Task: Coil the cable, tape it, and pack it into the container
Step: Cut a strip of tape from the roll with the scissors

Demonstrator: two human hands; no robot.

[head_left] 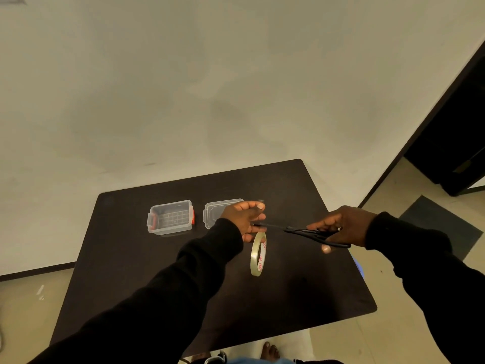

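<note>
**Scissors at the tape, box standing open**

The left hand (245, 220) was raised above the dark table (301, 298), its fingers curled around something dark, too small to identify; the cable could not be made out. A tape roll (258, 254) hung on edge just beneath that hand, its long axis running near to far. The right hand (341, 227) was clamped on black scissors (312, 233), blades pointing left toward the left hand. Far left stood a clear container (170, 217) with red latches, nothing visible inside. Its lid (214, 212) lay flat just to its right.
</note>
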